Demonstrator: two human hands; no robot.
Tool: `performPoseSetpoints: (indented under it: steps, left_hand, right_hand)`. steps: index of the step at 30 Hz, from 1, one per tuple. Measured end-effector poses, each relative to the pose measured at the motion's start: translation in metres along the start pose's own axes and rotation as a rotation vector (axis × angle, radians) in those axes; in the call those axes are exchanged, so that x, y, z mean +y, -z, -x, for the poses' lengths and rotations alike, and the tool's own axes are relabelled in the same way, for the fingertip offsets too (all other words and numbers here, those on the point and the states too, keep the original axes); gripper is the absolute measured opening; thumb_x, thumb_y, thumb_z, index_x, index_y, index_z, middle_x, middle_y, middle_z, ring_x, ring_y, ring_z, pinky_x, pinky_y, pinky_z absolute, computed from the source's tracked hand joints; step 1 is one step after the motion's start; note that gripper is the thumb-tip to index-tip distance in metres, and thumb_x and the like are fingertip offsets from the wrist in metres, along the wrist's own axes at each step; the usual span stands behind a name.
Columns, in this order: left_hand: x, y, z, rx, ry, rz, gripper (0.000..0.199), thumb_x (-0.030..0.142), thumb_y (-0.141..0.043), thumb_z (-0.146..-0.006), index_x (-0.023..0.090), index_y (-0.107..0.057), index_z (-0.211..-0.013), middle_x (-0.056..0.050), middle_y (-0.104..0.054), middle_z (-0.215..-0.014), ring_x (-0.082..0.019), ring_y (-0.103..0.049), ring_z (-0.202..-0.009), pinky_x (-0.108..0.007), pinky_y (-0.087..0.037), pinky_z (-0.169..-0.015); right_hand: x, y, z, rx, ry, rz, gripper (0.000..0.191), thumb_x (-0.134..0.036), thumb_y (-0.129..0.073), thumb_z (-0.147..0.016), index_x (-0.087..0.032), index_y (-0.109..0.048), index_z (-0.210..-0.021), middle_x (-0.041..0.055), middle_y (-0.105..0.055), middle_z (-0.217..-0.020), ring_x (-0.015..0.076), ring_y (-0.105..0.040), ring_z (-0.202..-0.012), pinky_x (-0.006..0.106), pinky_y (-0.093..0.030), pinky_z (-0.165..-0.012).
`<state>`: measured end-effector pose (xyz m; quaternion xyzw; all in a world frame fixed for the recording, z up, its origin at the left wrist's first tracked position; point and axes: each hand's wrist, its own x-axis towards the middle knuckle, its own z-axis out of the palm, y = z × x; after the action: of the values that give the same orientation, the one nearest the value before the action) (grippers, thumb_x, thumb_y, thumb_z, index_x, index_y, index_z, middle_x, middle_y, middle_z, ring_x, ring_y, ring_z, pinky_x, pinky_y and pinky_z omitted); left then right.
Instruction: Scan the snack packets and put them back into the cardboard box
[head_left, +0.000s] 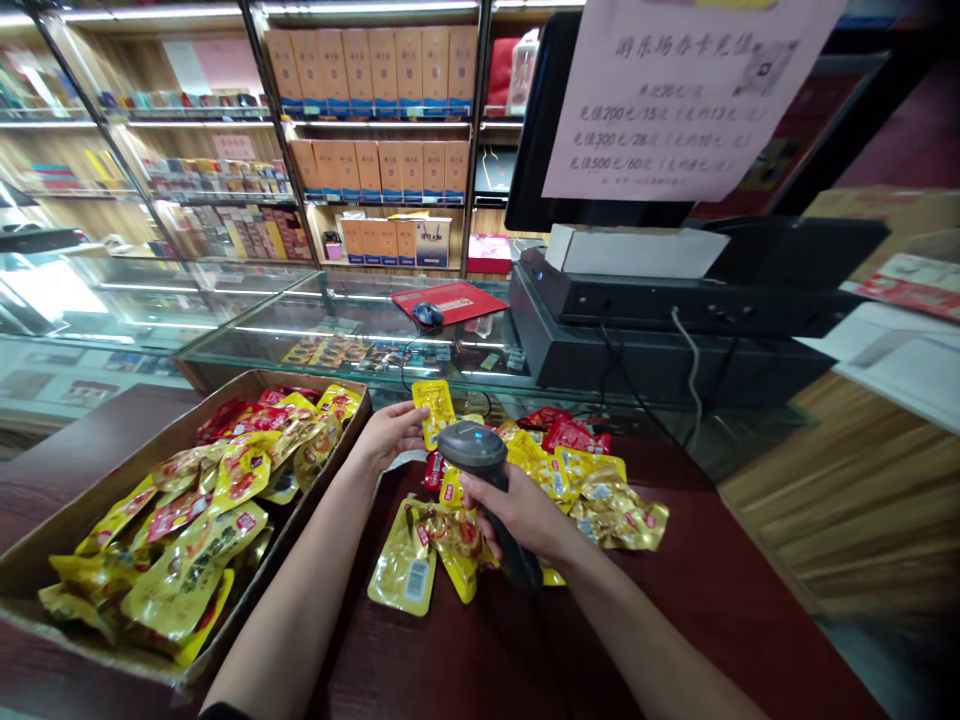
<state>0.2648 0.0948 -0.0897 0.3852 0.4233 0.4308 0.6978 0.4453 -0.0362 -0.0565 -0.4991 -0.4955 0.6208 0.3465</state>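
Between its thumb and fingers, my left hand [390, 435] pinches a small yellow snack packet [433, 410], held upright above the counter. My right hand [525, 510] is wrapped around the handle of a black barcode scanner [474, 447], whose head is close to that packet. Under and around the scanner lies a pile of snack packets [540, 465], mostly yellow and gold with some red. A flat gold packet [405, 565] with its barcode facing up lies at the near left of the pile. Part of the pile is hidden behind my right hand.
An open cardboard box [289, 545] full of snack packets stands to the left. Beyond is a glass display case [337, 305] with a mouse [427, 314] on a red mat [472, 300]. A black cash drawer [660, 355] and a monitor with a paper sign [675, 110] stand at the right.
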Motion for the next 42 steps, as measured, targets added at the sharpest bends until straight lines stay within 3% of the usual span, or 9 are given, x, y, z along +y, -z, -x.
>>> performPoseSetpoints:
  steps: [12, 20, 27, 32, 34, 38, 42]
  left_hand:
    - [0.003, -0.003, 0.004, -0.001, -0.03, -0.017, 0.039, 0.027, -0.081, -0.063, 0.009, -0.067, -0.094, -0.011, -0.072, -0.083, -0.016, -0.067, -0.061, -0.025, -0.055, -0.052]
    - [0.025, 0.0, 0.037, 0.144, -0.312, -0.136, 0.048, 0.042, -0.079, -0.061, 0.014, -0.068, -0.098, -0.008, -0.073, -0.093, -0.019, -0.069, -0.073, -0.026, -0.055, -0.056]
    - [0.087, 0.038, 0.097, 0.492, -0.596, -0.452, 0.051, 0.044, -0.076, -0.061, 0.012, -0.069, -0.101, -0.009, -0.073, -0.092, -0.021, -0.069, -0.078, -0.026, -0.054, -0.059]
    - [0.126, 0.073, 0.134, 0.888, -0.729, -0.9, 0.034, 0.04, -0.066, -0.07, 0.019, -0.074, -0.096, -0.005, -0.074, -0.081, -0.022, -0.07, -0.078, -0.029, -0.053, -0.072]
    - [0.132, 0.079, 0.141, 0.955, -0.782, -1.024, 0.028, 0.038, -0.064, -0.073, 0.021, -0.075, -0.092, -0.004, -0.074, -0.081, -0.021, -0.069, -0.079, -0.03, -0.052, -0.076]
    - [0.12, 0.068, 0.139, 0.829, -0.796, -1.08, 0.028, 0.038, -0.06, -0.076, 0.021, -0.074, -0.093, -0.004, -0.075, -0.087, -0.02, -0.069, -0.081, -0.028, -0.052, -0.075]
    - [0.084, 0.04, 0.115, 0.573, -0.798, -1.173, 0.027, 0.037, -0.056, -0.081, 0.021, -0.073, -0.094, -0.005, -0.073, -0.096, -0.02, -0.067, -0.088, -0.03, -0.052, -0.078]
  right_hand:
    - [-0.005, -0.001, 0.004, 0.002, 0.031, 0.019, 0.035, -0.051, -0.057, -0.083, -0.016, -0.055, -0.078, -0.0061, -0.051, -0.042, 0.0077, -0.046, -0.031, 0.018, -0.039, -0.033]
    - [-0.018, -0.001, 0.015, 0.001, 0.12, 0.004, 0.037, -0.053, -0.056, -0.083, -0.016, -0.056, -0.085, -0.0052, -0.052, -0.044, 0.0084, -0.046, -0.032, 0.018, -0.038, -0.034]
    - [-0.026, -0.005, 0.025, -0.03, 0.173, 0.003, 0.039, -0.054, -0.056, -0.082, -0.015, -0.055, -0.082, -0.0049, -0.052, -0.043, 0.0086, -0.048, -0.033, 0.018, -0.037, -0.036]
    - [-0.031, -0.005, 0.033, -0.015, 0.218, -0.019, 0.039, -0.054, -0.058, -0.081, -0.015, -0.056, -0.082, -0.0045, -0.053, -0.046, 0.0087, -0.049, -0.034, 0.019, -0.037, -0.037]
    - [-0.032, -0.004, 0.036, -0.02, 0.23, -0.033, 0.039, -0.055, -0.058, -0.082, -0.015, -0.057, -0.084, -0.0045, -0.054, -0.047, 0.0087, -0.049, -0.034, 0.019, -0.038, -0.037]
    - [-0.034, 0.001, 0.039, -0.022, 0.262, -0.041, 0.039, -0.054, -0.057, -0.084, -0.015, -0.059, -0.086, -0.0044, -0.054, -0.05, 0.0084, -0.05, -0.035, 0.018, -0.038, -0.038]
    - [-0.038, 0.006, 0.042, 0.004, 0.295, -0.057, 0.038, -0.053, -0.058, -0.083, -0.015, -0.058, -0.086, -0.0048, -0.053, -0.048, 0.0091, -0.051, -0.035, 0.018, -0.038, -0.037]
